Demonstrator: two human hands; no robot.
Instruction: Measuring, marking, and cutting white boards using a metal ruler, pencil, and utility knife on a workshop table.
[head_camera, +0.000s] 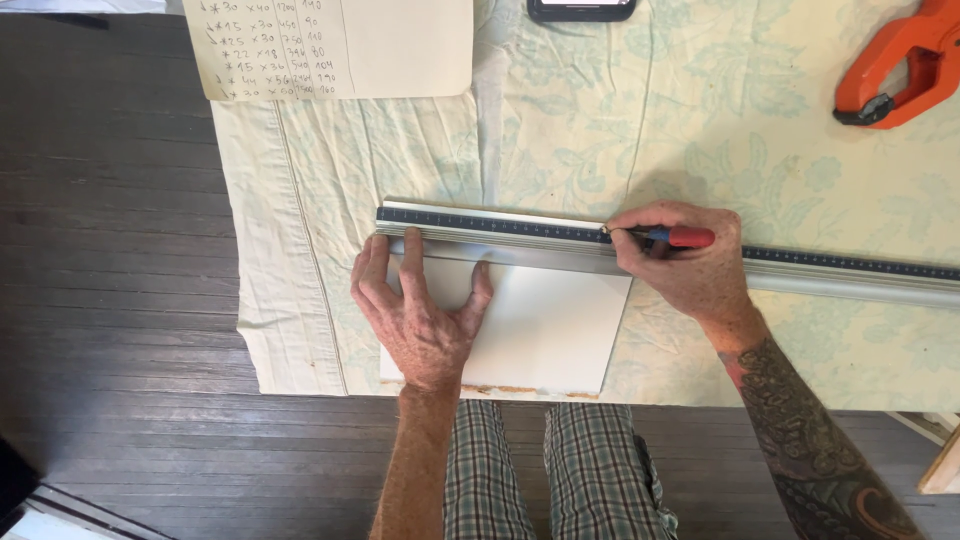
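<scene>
Ruler (520, 232) risk: left hand (420, 315), flat and open, is pinning it on the board (545, 335); right hand (690, 260) is gripping the pen (680, 237); a slip is skewing the mark.

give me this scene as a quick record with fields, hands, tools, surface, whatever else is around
left hand: left hand flat, pressing the ruler and white board
right hand: right hand gripping a red pen, tip at the ruler's upper edge
ruler: long metal ruler lying across the board's top
board: white board at the table's near edge
surface: pale patterned cloth
nearby: orange clamp, handwritten sheet, dark device
</scene>
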